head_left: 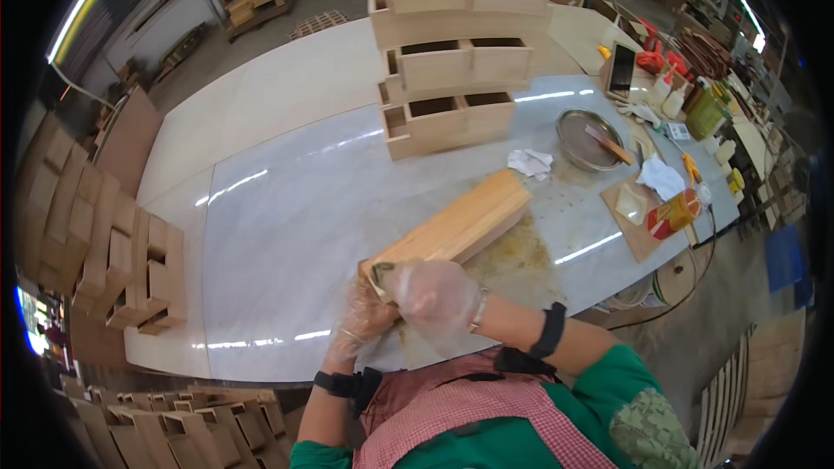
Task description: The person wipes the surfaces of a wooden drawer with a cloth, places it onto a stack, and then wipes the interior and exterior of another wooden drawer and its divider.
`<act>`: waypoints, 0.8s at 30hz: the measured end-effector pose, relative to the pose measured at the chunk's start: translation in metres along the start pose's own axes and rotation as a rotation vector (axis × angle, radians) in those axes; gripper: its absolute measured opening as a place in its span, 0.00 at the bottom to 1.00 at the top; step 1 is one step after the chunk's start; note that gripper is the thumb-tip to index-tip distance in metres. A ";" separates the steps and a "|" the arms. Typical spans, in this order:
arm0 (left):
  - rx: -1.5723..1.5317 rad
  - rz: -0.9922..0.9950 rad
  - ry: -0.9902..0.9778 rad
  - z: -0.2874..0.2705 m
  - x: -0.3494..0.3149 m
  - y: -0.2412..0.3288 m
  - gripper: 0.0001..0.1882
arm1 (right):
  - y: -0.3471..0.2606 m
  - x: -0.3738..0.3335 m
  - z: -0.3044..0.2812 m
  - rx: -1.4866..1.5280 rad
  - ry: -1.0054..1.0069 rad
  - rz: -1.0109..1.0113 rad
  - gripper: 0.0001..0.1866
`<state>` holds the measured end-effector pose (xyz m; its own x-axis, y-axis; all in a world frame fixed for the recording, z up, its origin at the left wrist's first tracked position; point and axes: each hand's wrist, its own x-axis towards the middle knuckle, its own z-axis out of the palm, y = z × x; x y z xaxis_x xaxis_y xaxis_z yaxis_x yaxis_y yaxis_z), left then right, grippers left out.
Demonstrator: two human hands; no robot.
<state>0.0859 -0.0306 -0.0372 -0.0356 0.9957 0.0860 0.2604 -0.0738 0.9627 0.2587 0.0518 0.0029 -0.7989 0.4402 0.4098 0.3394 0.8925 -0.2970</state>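
Note:
A long wooden box-shaped piece (460, 215), with a smooth orange-toned upper face, lies slantwise on the plastic-covered table in front of me. My left hand (367, 311), in a clear plastic glove, grips its near end from the left. Over that same end is my right hand (436, 297), also in a clear glove and somewhat blurred. Its fingers press a small grey-green pad or folded cloth (380, 273) against the end of the wood; its exact kind is unclear. My right hand covers part of the near end.
Stacked pale wooden drawers (456, 122) stand at the table's back. To the right are a round metal bowl (578, 141) with a brush (612, 146) across it, crumpled white cloth (530, 163), a red-yellow can (674, 213) and bottles (674, 100). More drawers (122, 252) are piled at left.

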 end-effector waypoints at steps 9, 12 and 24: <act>0.044 0.034 0.093 0.002 0.003 0.015 0.37 | 0.054 0.020 -0.024 -0.155 0.128 -0.050 0.06; 0.047 0.026 0.073 -0.004 0.002 0.006 0.37 | -0.012 0.029 -0.009 -0.035 0.067 -0.177 0.10; -0.100 0.140 0.011 -0.007 -0.001 -0.004 0.36 | -0.033 0.051 -0.012 0.013 0.015 -0.218 0.12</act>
<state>0.0779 -0.0322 -0.0394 -0.0167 0.9746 0.2234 0.1658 -0.2177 0.9618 0.2130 0.0457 0.0441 -0.8451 0.2382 0.4786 0.1529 0.9656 -0.2105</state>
